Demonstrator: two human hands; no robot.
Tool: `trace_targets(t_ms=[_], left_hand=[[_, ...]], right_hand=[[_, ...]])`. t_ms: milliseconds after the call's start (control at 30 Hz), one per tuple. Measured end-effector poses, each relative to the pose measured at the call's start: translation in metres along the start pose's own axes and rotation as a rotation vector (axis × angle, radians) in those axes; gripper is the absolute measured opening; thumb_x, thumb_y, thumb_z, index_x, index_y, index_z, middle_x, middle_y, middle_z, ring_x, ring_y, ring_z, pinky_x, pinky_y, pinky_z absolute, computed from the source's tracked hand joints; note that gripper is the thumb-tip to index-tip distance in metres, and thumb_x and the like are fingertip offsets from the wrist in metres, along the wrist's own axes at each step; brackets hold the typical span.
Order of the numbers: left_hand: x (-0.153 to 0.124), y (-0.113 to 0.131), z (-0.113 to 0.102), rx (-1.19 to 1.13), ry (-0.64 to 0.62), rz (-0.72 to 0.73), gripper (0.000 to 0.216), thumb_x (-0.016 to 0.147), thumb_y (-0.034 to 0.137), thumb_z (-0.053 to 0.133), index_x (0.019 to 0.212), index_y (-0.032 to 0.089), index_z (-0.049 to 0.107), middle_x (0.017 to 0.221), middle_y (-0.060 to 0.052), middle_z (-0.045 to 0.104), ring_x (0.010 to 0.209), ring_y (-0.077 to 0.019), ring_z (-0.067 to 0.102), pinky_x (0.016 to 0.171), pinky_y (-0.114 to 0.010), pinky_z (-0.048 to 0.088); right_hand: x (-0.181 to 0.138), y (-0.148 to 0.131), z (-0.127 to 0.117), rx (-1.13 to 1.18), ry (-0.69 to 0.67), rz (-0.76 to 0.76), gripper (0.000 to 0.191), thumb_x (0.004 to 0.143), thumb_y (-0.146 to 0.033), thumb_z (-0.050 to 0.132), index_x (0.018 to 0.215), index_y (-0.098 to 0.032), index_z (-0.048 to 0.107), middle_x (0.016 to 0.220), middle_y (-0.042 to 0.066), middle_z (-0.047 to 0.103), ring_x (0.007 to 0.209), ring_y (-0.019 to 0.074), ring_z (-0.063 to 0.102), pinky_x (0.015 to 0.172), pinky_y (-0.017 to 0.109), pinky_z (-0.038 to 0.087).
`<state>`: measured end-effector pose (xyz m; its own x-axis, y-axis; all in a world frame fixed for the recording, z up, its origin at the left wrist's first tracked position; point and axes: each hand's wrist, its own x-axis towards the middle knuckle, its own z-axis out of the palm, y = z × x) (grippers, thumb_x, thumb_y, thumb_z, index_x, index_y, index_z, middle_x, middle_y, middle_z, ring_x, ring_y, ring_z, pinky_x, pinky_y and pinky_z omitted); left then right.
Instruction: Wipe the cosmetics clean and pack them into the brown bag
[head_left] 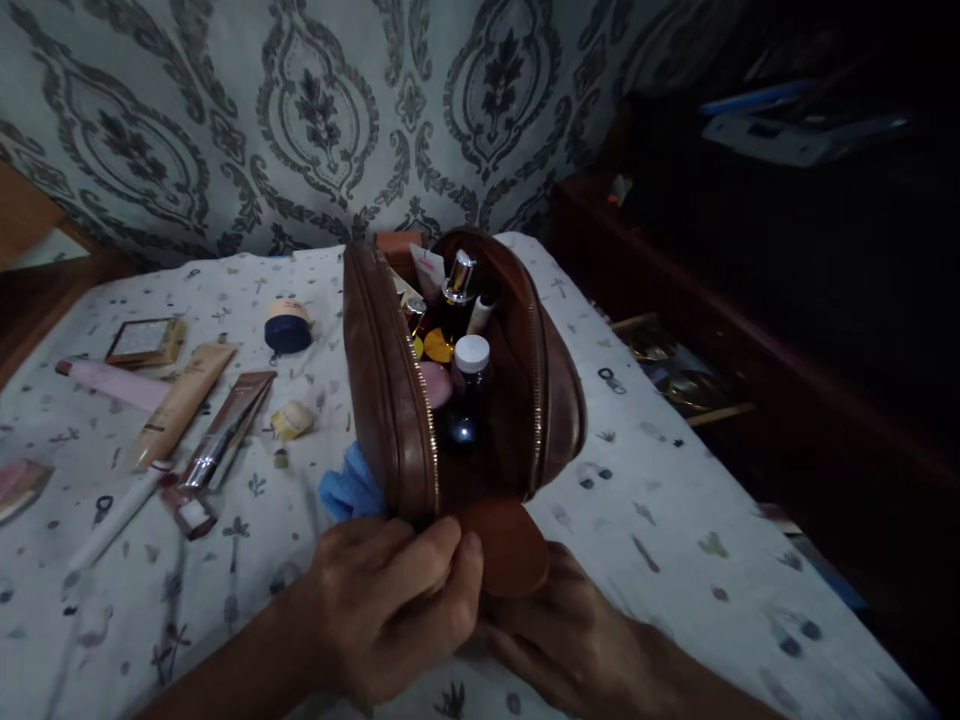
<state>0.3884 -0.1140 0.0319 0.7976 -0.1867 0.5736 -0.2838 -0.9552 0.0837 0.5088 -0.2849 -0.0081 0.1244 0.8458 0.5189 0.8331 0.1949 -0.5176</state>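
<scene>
A brown leather makeup bag (390, 400) stands unzipped on the patterned sheet, its gold-toothed zipper spread wide. Inside are a dark bottle with a white cap (472, 355), a pump bottle with a shiny top (460, 275), a white tube (427, 268) and a pink round item (435, 385). My left hand (394, 600) is closed, fingers curled and pinching the bag's near end beside the leather tab (510, 550). Under that tab my right hand (570, 635) is closed against the same end; its fingertips are partly hidden.
Left of the bag lie a blue cloth (352, 487), a beige tube (184, 405), a brown-silver tube (229, 430), a gold compact (146, 341), a navy-lidded jar (287, 327) and a white stick (120, 515). A dark wooden unit (675, 290) with an open drawer borders the right.
</scene>
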Motion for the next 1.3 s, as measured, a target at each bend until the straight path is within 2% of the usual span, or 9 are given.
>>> trace_targets(t_ms=[167,300,467,667,767,833,933,1000,1300], left_hand=[[-0.003,0.001,0.008,0.027,0.087,-0.037,0.023,0.089,0.005,0.053,0.096,0.021,0.069,0.097,0.001,0.073,0.061,-0.0069,0.064,0.055,-0.020,0.057],[-0.003,-0.001,0.007,0.066,0.044,0.017,0.022,0.091,0.008,0.053,0.101,0.018,0.069,0.099,-0.003,0.074,0.066,-0.0100,0.068,0.054,-0.021,0.058],[0.002,0.001,0.000,0.091,0.015,0.015,0.023,0.095,0.011,0.047,0.111,0.012,0.064,0.102,-0.008,0.075,0.073,-0.0123,0.070,0.061,-0.023,0.059],[-0.012,0.006,-0.011,0.103,0.151,-0.024,0.025,0.092,0.010,0.055,0.116,0.010,0.058,0.101,-0.009,0.073,0.081,-0.0105,0.069,0.067,-0.019,0.055],[-0.034,0.005,-0.016,0.150,0.026,-0.125,0.020,0.097,0.020,0.049,0.112,0.012,0.060,0.099,-0.009,0.071,0.084,-0.0136,0.067,0.073,-0.023,0.056],[-0.051,0.004,-0.020,0.167,-0.118,-0.166,0.025,0.098,0.031,0.049,0.110,0.013,0.062,0.108,-0.011,0.070,0.100,-0.0196,0.065,0.085,-0.032,0.055],[-0.076,0.003,-0.026,0.162,-0.281,-0.200,0.035,0.097,0.046,0.051,0.116,0.019,0.061,0.131,-0.012,0.062,0.128,-0.0284,0.051,0.104,-0.048,0.044],[-0.088,0.001,-0.029,0.144,-0.324,-0.216,0.038,0.097,0.050,0.049,0.120,0.022,0.060,0.136,-0.011,0.058,0.134,-0.0295,0.046,0.107,-0.049,0.040],[-0.106,-0.019,-0.029,0.166,-0.250,-0.351,0.023,0.096,0.038,0.049,0.088,0.018,0.058,0.085,-0.006,0.067,0.086,-0.0202,0.063,0.080,-0.033,0.048]], right_hand=[[0.000,0.003,-0.006,0.005,-0.047,0.006,0.025,0.096,-0.014,0.050,0.080,-0.018,0.068,0.074,0.003,0.074,0.065,0.0119,0.068,0.067,0.023,0.055],[-0.004,0.004,-0.005,0.032,-0.076,-0.009,0.021,0.095,-0.015,0.053,0.081,-0.018,0.067,0.074,0.002,0.074,0.069,0.0117,0.069,0.068,0.022,0.055],[-0.006,0.005,0.000,0.068,-0.068,-0.026,0.032,0.098,-0.016,0.047,0.071,-0.017,0.064,0.064,0.002,0.068,0.062,0.0128,0.066,0.062,0.024,0.053],[0.003,0.005,0.005,0.056,-0.045,-0.067,0.041,0.102,-0.017,0.035,0.070,-0.021,0.060,0.059,0.001,0.063,0.052,0.0129,0.061,0.051,0.023,0.049],[0.007,0.004,0.008,0.017,-0.017,-0.111,0.036,0.100,-0.016,0.039,0.070,-0.024,0.058,0.056,0.001,0.060,0.048,0.0150,0.060,0.046,0.026,0.049],[0.007,0.003,0.010,-0.012,-0.011,-0.107,0.036,0.099,-0.016,0.040,0.068,-0.024,0.057,0.056,0.001,0.059,0.048,0.0152,0.060,0.047,0.026,0.049],[0.006,0.001,0.012,-0.051,-0.083,-0.049,0.038,0.101,-0.023,0.039,0.069,-0.022,0.059,0.060,0.001,0.063,0.052,0.0144,0.064,0.051,0.025,0.050],[0.007,-0.002,0.013,-0.063,-0.163,0.009,0.039,0.101,-0.028,0.040,0.070,-0.021,0.062,0.064,0.002,0.066,0.055,0.0149,0.066,0.053,0.025,0.051],[0.045,-0.048,0.039,0.052,-0.166,0.125,0.047,0.098,-0.043,0.042,0.059,-0.020,0.053,0.053,0.000,0.055,0.048,0.0133,0.054,0.050,0.024,0.039]])
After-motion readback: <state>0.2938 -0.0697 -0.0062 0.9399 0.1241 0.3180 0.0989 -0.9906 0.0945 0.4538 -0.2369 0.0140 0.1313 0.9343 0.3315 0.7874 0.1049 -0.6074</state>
